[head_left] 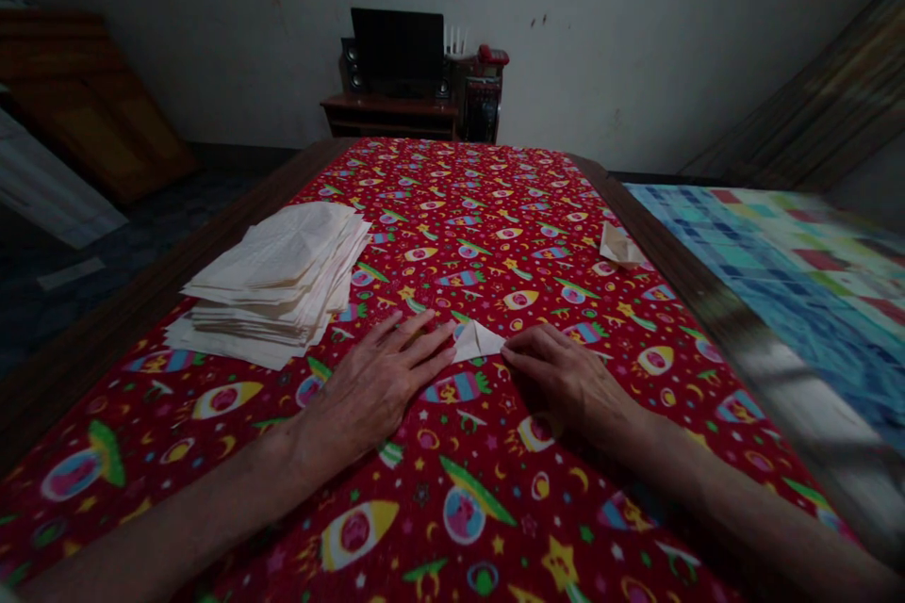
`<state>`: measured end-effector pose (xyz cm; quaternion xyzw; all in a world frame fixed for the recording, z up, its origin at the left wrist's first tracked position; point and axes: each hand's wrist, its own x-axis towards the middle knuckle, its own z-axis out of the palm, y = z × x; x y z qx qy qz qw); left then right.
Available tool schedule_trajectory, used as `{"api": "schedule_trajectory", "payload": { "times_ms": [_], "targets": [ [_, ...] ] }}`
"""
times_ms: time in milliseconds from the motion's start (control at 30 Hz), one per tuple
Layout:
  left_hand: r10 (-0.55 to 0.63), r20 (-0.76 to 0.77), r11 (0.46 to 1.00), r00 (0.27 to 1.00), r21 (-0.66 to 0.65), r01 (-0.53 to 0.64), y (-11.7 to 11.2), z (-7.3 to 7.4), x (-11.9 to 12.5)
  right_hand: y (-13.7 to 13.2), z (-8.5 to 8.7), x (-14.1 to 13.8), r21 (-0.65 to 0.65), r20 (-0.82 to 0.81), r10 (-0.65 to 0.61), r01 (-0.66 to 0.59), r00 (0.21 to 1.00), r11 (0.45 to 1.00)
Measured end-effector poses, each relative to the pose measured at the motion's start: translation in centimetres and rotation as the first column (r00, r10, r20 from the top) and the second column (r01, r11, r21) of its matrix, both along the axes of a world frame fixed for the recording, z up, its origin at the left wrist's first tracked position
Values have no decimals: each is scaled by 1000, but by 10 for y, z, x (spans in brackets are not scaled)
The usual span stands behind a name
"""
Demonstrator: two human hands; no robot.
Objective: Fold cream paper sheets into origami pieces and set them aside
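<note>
A small folded piece of white paper [478, 340], roughly triangular, lies flat on the red patterned cloth between my hands. My left hand [386, 377] rests palm down with its fingers spread, the fingertips touching the paper's left end. At the paper's right corner, the thumb and fingers of my right hand [566, 375] are pinched together on it. Beyond my left hand stands an uneven stack of white paper sheets [283, 273].
The red cloth [452, 236] covers a long table with a dark wooden edge [212, 254]. Near its right side lies another folded paper [619, 245]. A bed with a blue checked cover [764, 273] is on the right. A monitor [398, 50] stands on a desk at the far wall.
</note>
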<state>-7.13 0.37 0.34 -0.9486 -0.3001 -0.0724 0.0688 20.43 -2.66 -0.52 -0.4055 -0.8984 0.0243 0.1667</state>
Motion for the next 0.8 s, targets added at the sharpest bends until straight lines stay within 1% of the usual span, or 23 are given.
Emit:
{"api": "schedule_trajectory", "payload": {
  "times_ms": [133,200,300,433,600,800],
  "targets": [
    [-50,72,995,996,86,43,-2,0,10,-2,2,-5,-17,43,-26,26,999,1000],
    [-83,100,992,992,102,72,-2,1,18,-2,2,-7,-6,52,-33,33,998,999],
    [-114,89,993,989,49,110,-2,1,31,-2,3,-8,11,65,-21,21,998,1000],
    [-77,72,996,994,-49,80,0,-1,39,-5,8,-15,37,117,-48,44,992,998],
    [-80,75,993,994,-83,86,1,1,38,-6,13,-23,107,237,-143,121,961,987],
    [-58,87,993,994,-98,67,2,-1,31,-8,9,-8,102,253,-193,172,948,980]
  ]
}}
